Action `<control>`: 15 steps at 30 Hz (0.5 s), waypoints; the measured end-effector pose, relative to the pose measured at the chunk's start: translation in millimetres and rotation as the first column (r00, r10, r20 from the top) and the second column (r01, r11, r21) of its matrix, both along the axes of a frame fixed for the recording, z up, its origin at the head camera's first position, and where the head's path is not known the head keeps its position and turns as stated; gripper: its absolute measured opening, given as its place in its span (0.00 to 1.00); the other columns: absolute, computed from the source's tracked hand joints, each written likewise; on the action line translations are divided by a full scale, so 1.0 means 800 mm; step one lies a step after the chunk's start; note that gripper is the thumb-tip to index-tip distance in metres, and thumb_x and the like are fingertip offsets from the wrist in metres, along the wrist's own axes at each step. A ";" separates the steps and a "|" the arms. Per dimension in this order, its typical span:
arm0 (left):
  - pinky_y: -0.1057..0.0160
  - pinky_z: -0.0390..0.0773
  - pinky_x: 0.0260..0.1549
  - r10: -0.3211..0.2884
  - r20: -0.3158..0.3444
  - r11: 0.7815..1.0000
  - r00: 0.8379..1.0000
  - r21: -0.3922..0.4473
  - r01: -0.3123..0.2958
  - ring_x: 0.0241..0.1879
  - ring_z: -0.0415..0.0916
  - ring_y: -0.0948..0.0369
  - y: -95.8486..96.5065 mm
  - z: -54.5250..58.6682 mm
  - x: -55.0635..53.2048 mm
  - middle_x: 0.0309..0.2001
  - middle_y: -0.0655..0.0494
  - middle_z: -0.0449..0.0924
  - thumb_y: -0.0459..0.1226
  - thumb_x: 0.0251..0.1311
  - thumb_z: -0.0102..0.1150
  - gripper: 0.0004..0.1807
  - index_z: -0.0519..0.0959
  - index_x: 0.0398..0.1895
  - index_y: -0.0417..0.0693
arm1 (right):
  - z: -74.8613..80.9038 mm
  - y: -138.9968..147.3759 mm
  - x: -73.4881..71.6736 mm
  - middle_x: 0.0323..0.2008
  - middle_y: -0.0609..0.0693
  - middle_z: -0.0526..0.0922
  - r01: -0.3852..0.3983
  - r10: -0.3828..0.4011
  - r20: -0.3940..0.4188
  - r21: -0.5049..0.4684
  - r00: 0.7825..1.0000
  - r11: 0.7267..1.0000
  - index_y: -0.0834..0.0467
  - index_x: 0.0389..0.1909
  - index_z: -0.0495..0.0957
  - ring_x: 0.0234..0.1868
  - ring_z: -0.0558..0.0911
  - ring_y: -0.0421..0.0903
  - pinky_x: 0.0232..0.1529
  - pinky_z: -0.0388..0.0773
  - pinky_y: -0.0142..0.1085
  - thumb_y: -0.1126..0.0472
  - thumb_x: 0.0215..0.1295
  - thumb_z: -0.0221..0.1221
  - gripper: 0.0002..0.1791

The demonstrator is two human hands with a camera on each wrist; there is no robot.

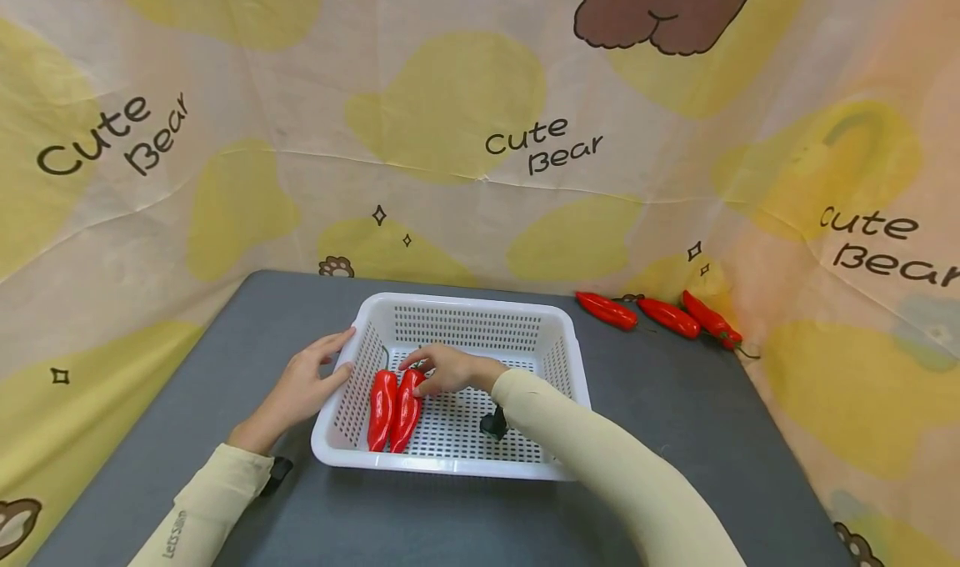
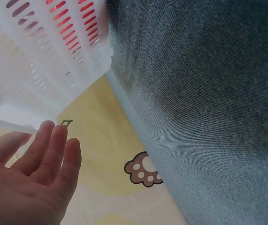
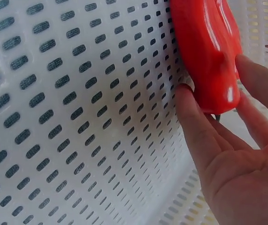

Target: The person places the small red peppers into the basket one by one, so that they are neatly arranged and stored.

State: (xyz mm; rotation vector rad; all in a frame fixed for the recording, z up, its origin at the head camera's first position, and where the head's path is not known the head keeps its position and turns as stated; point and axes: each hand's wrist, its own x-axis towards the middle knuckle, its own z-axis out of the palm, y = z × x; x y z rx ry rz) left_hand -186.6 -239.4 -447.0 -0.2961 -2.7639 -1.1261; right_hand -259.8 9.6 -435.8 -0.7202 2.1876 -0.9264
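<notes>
Two red peppers lie side by side at the left end of a white plastic basket (image 1: 480, 465). My right hand (image 1: 448, 368) reaches into the basket and pinches the right-hand pepper (image 1: 407, 408) near its stem end. Seen from the right wrist, thumb and fingers sit on either side of this pepper (image 3: 206, 51). The other pepper (image 1: 382, 408) lies just left of it, its stem toward the back. At the basket's left rim, my left hand (image 1: 303, 383) rests with its fingers extended; the left wrist view shows the fingertips right at the edge.
Three more red peppers lie at the table's back right corner: one pepper (image 1: 607, 310) nearest the basket, a middle pepper (image 1: 669, 317), and a third pepper (image 1: 708, 317) at the edge. The grey table (image 1: 420, 517) ends at a printed cloth (image 1: 450, 217) behind and on both sides.
</notes>
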 end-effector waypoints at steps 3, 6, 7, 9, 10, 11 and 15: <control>0.38 0.84 0.48 0.000 0.000 1.000 1.000 0.000 0.000 0.56 0.75 0.35 0.001 0.000 0.000 0.70 0.33 0.68 0.33 0.67 0.57 0.31 0.66 0.73 0.36 | 0.000 0.003 -0.001 0.65 0.58 0.78 -0.002 0.002 0.018 -0.005 1.000 1.000 0.55 0.66 0.75 0.65 0.78 0.56 0.53 0.85 0.42 0.68 0.63 0.65 0.29; 0.38 0.84 0.48 0.000 0.009 1.000 1.000 0.000 0.000 0.56 0.75 0.35 0.001 -0.001 0.000 0.70 0.32 0.67 0.33 0.67 0.57 0.32 0.66 0.73 0.36 | 0.002 0.007 -0.002 0.66 0.57 0.77 -0.014 0.014 0.013 0.002 1.000 1.000 0.55 0.68 0.74 0.68 0.77 0.57 0.55 0.84 0.43 0.66 0.63 0.66 0.30; 0.38 0.84 0.47 0.000 0.013 1.000 1.000 0.002 0.000 0.56 0.74 0.34 0.002 -0.001 0.000 0.70 0.32 0.67 0.33 0.67 0.57 0.32 0.66 0.73 0.37 | 0.003 0.009 -0.003 0.67 0.58 0.76 -0.017 0.017 0.014 0.004 1.000 1.000 0.55 0.68 0.73 0.68 0.76 0.57 0.55 0.84 0.44 0.65 0.63 0.66 0.31; 0.40 0.86 0.44 0.000 0.018 1.000 1.000 0.006 0.000 0.56 0.74 0.34 0.002 -0.001 0.000 0.70 0.32 0.67 0.33 0.67 0.57 0.32 0.66 0.73 0.37 | 0.005 0.012 -0.003 0.68 0.58 0.75 -0.019 0.019 0.009 0.010 1.000 1.000 0.55 0.69 0.72 0.69 0.74 0.57 0.56 0.84 0.44 0.63 0.65 0.65 0.31; 0.41 0.86 0.43 0.000 0.020 1.000 1.000 0.008 0.000 0.55 0.74 0.34 0.001 -0.002 0.000 0.70 0.32 0.67 0.33 0.67 0.57 0.32 0.66 0.73 0.37 | 0.006 0.013 -0.004 0.69 0.58 0.73 -0.015 0.015 0.010 0.010 1.000 1.000 0.55 0.69 0.72 0.70 0.73 0.57 0.56 0.84 0.45 0.62 0.65 0.65 0.30; 0.41 0.86 0.43 -0.002 0.015 1.000 1.000 0.009 0.001 0.55 0.74 0.34 0.001 -0.002 0.000 0.70 0.32 0.67 0.33 0.67 0.56 0.31 0.66 0.73 0.36 | 0.008 0.015 -0.004 0.70 0.59 0.73 -0.012 0.012 0.009 0.012 1.000 1.000 0.55 0.69 0.71 0.70 0.73 0.57 0.56 0.84 0.45 0.60 0.67 0.64 0.30; 0.41 0.85 0.44 0.000 0.006 1.000 1.000 0.009 0.000 0.55 0.75 0.34 0.001 -0.002 -0.001 0.70 0.32 0.67 0.33 0.67 0.56 0.31 0.66 0.73 0.36 | 0.018 0.024 -0.006 0.71 0.60 0.70 0.014 -0.014 0.012 0.013 1.000 1.000 0.56 0.70 0.70 0.70 0.73 0.57 0.57 0.83 0.48 0.54 0.71 0.61 0.29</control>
